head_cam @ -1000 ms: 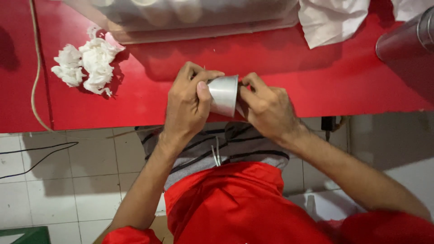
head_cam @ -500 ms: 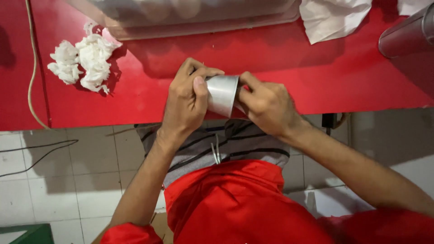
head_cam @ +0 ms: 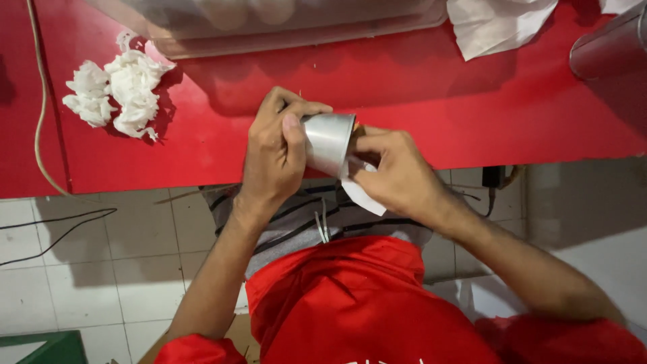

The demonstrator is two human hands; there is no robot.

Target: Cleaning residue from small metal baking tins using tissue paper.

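Little moved: left hand (head_cam: 273, 158) grips smooth metal cup (head_cam: 328, 140); right hand (head_cam: 394, 176) clutches white tissue (head_cam: 360, 195).

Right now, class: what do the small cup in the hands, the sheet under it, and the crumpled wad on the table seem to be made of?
Small cup: probably metal, a dull brushed silver-grey sheen with soft highlights. Sheet: likely thin paper or tissue, matte white, bending limply under the right hand. Crumpled wad: seemingly tissue paper, white, soft torn folds. The left hand grips the cup.

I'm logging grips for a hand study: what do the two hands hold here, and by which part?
The left hand grips a small metal cup by its side wall; the right hand holds white paper against it.
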